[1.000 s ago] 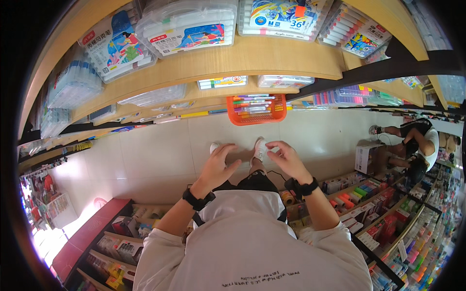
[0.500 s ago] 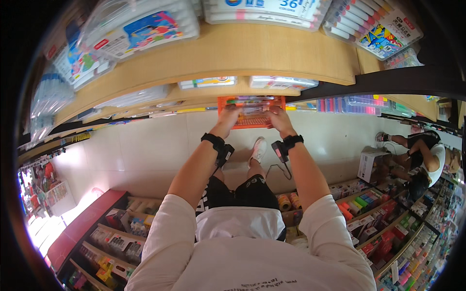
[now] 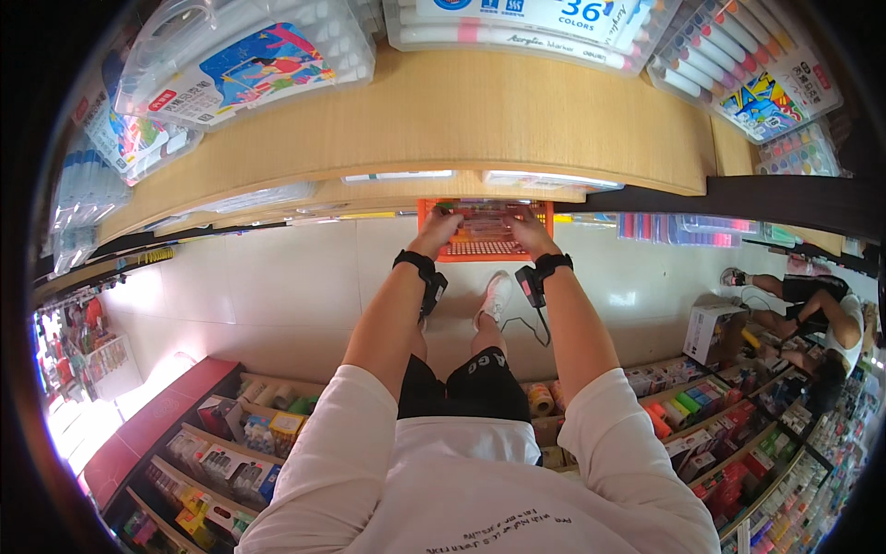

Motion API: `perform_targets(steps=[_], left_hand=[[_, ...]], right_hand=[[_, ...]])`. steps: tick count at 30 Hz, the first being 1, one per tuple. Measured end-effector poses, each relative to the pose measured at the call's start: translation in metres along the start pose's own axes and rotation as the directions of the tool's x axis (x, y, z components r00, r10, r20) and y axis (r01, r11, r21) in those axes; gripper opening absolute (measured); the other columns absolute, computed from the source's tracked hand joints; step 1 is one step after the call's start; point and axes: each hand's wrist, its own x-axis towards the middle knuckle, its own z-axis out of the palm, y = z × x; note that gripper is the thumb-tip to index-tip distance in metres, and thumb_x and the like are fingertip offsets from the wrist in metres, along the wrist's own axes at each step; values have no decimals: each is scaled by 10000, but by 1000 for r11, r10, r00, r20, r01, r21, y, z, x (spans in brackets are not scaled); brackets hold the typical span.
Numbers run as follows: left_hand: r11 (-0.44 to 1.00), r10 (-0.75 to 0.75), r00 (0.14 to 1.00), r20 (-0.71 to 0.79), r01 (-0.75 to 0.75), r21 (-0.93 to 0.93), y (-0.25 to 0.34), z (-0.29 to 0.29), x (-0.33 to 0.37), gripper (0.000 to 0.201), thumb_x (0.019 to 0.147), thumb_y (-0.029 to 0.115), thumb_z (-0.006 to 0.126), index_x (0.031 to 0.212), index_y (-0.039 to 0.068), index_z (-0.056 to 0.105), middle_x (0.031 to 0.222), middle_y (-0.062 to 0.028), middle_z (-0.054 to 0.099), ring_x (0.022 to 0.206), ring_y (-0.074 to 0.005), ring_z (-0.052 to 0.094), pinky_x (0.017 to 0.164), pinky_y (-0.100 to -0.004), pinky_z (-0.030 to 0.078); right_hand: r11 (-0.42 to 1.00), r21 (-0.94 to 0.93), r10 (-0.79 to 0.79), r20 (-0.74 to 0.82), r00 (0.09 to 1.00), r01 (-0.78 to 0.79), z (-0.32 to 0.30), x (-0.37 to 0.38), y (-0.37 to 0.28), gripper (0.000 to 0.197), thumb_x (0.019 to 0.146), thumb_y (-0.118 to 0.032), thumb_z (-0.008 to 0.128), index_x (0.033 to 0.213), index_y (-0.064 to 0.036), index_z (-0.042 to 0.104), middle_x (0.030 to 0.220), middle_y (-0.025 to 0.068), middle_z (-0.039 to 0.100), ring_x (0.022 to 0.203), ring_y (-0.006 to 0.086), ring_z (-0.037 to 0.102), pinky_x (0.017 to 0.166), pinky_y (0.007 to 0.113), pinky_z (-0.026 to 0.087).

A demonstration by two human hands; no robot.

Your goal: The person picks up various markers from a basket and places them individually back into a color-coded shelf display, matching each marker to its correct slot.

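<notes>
An orange plastic basket (image 3: pixel 480 250) with a perforated bottom sits low, below the shelf's front edge. Inside it lies a bundle of clear plastic packs (image 3: pixel 484 220) with coloured contents, too small to make out exactly. My left hand (image 3: pixel 437 231) reaches over the basket's left side, its fingers closed on the bundle's left end. At the opposite end my right hand (image 3: pixel 529 231) grips the bundle in the same way. The far part of the basket is hidden under the shelf. Black straps with small devices circle both wrists.
Above the basket juts a wooden shelf (image 3: pixel 517 115) carrying clear cases of markers (image 3: pixel 268 74). Lower shelves hold more boxes. Behind me stand racks of goods (image 3: pixel 688 406). On the right another person (image 3: pixel 826 319) is down by a white box (image 3: pixel 712 334). A cable (image 3: pixel 526 325) hangs near my right wrist.
The basket shows slightly lower and more fully, with both hands still at the packs. My view has shifted a little. The other person's head and arm have moved lower, toward the racks.
</notes>
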Motion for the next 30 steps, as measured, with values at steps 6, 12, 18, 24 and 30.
perform_targets(steps=[6,12,18,24,30], left_hand=[[998,54,998,-14,-55,-26,5,5,2,403,846,249,615,1178,30,555,948,-70,644,827,-176,602,601,-353,473],[997,43,999,0,-43,-60,2,2,3,437,846,261,627,1221,48,556,997,-85,661,903,-201,617,615,-384,521],[1000,9,1000,8,-9,3,10,1,-5,490,847,274,639,1270,45,545,1115,-79,653,941,-206,623,736,-421,534],[999,39,999,35,-37,-30,14,3,-13,395,850,293,603,1207,128,568,1087,-38,633,971,-170,602,749,-381,485],[998,58,998,-6,-58,-2,28,-1,-28,438,831,192,685,1218,15,583,1070,-97,657,874,-203,633,761,-354,520]], right_hand=[[999,37,22,-32,999,-21,3,10,11,435,956,-275,606,1336,-98,488,1116,75,648,872,191,678,608,330,508],[995,94,-35,32,999,32,5,-7,-8,463,931,-272,627,1293,-1,526,1210,179,642,1058,254,648,866,338,520],[993,-93,-69,-29,997,66,1,3,0,524,880,-354,663,1279,-34,552,1240,197,629,1093,311,632,922,389,502],[993,42,-113,-8,994,113,6,13,14,479,878,-267,682,1276,-33,555,1178,141,642,1042,241,637,809,351,541],[959,263,-85,-70,994,101,-1,-5,5,464,858,-256,755,1242,-47,600,1099,114,673,978,211,659,758,363,556]])
